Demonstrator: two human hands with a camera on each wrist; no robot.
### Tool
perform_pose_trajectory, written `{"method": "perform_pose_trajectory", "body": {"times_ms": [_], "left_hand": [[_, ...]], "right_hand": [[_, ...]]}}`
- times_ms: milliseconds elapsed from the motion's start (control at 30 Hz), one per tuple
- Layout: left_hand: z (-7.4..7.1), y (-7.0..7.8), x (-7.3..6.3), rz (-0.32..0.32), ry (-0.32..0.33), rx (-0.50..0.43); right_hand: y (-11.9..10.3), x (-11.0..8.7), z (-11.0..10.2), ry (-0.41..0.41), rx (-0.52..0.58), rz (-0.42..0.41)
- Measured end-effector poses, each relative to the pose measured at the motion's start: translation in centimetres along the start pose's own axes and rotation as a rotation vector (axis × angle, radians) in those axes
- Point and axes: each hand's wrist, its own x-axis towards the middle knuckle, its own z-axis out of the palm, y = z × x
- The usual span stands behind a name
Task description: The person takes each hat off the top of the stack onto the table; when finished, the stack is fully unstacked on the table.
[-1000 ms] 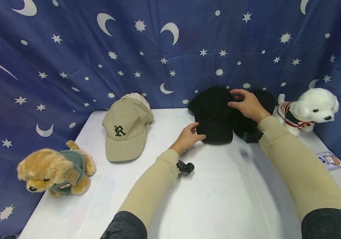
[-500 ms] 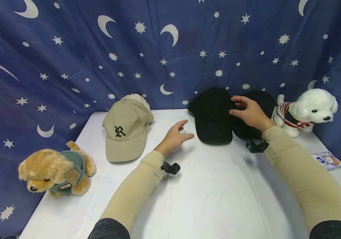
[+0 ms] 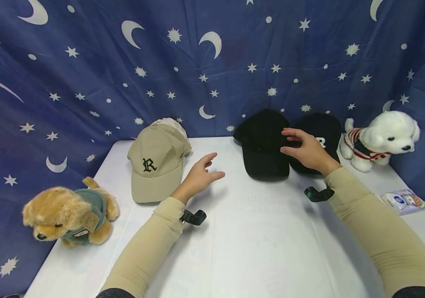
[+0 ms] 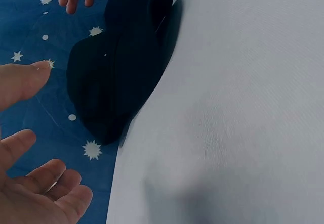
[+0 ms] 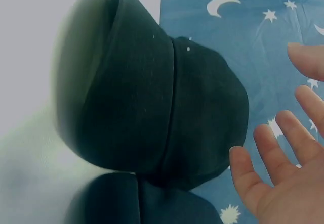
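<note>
A plain black cap point(image 3: 264, 140) rests on the white table by the backdrop, brim toward me. Right of it, partly covered by my right hand point(image 3: 307, 151), is a second black cap point(image 3: 320, 124) with a white letter. That hand hovers before both caps, fingers loosely bent, holding nothing. In the right wrist view its fingertips are beside the crown of a black cap point(image 5: 202, 107). My left hand point(image 3: 199, 178) is over the table between the plain black cap and a beige cap point(image 3: 156, 165) with a black R, fingers spread. A paler cap point(image 3: 171, 124) shows behind the beige one.
A tan plush dog point(image 3: 59, 211) in a green top stands at the table's left edge. At the right are a white plush dog point(image 3: 391, 134) in a striped top and a small printed packet point(image 3: 406, 201). A starry blue cloth point(image 3: 234, 41) hangs behind.
My left hand has drawn away from the plain black cap's brim, moving left and down. The right hand has lowered slightly, uncovering the white letter. The caps have stayed in place.
</note>
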Motion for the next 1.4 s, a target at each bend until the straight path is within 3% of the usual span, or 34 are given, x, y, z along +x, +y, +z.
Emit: {"method": "perform_pose_trajectory", "body": {"times_ms": [233,533,767,1100,1400], "left_hand": [[-1.3,-0.4,-1.6,0.053,0.017,0.003],[-3.3,-1.0,-3.8,0.032,0.036,-0.006],[-4.8,-1.6,-5.1,0.061,0.061,-0.017],[-7.2,-2.5,-6.6,0.032,0.145,0.001],[-8.9,-3.5,-7.7,-0.008,0.181,-0.015]], "right_hand": [[-0.8,-0.6,0.9,-0.026,0.02,-0.056],[-1.6,-0.6,2.4,-0.048,0.048,-0.064],[-2.3,-0.4,3.9,-0.083,0.083,-0.078],[-3.1,0.2,6.0,-0.108,0.122,-0.113],[-4.2,0.7,7.5,-0.14,0.155,-0.129]]}}
